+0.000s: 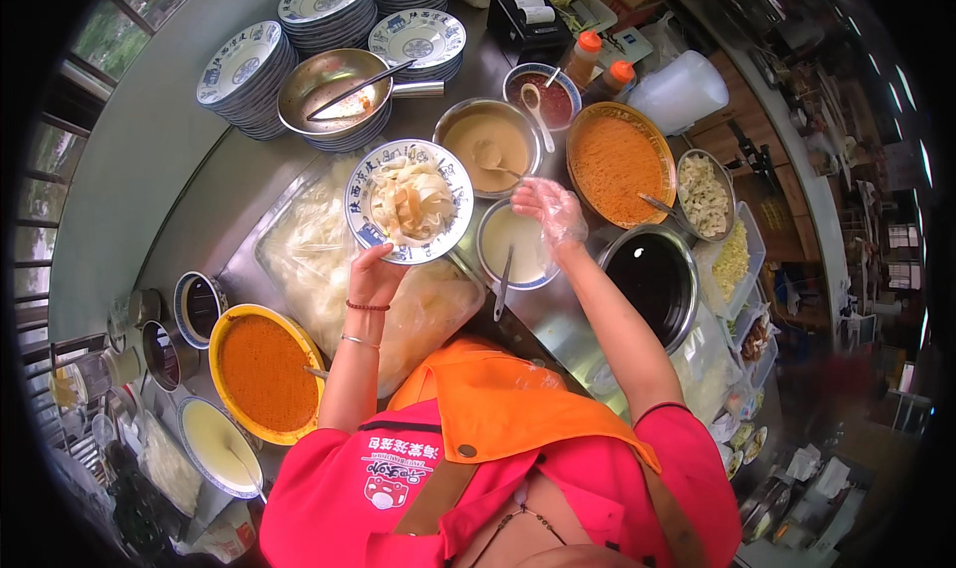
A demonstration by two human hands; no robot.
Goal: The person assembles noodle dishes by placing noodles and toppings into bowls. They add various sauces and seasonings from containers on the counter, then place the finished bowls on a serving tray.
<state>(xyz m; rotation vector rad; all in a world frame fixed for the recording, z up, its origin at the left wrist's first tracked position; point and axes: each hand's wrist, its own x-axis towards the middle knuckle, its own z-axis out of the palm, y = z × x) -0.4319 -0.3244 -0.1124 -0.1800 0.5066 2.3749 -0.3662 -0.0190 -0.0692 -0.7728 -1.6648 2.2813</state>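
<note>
1. Step in hand, by my read: dressing a serving of noodles. The blue-and-white patterned ceramic plate of wide pale noodles (pixel 408 202) is held up over the clear plastic tub of white noodle sheets (pixel 329 259), w/ sauces ranged just beyond it.
2. Left hand (pixel 374 274): closed on the plate's near rim, gripping it from below/behind; forearm comes up from the lower edge, two bracelets at the wrist.
3. Right hand (pixel 550 210): in a thin clear plastic glove, fingers loosely curled and bunched, palm down, holding nothing I can make out. It hovers beside the plate, between the steel bowl of tan sesame-like sauce (pixel 487 145) and the small white bowl of pale liquid (pixel 515 244) w/ a spoon handle sticking out.
4. Right arm reaches fwd & slightly left, elbow bent, above the steel bench (pixel 558 319).
5. Next move likely calls for: taking a spoon handle w/ the gloved fingers and ladling over the plate w/o dripping; plate must stay level.
6. Nearby: orange bowl of red chili flakes (pixel 615 165), steel pot of dark liquid (pixel 652 279), stacks of patterned plates (pixel 329 5) at the back.
</note>
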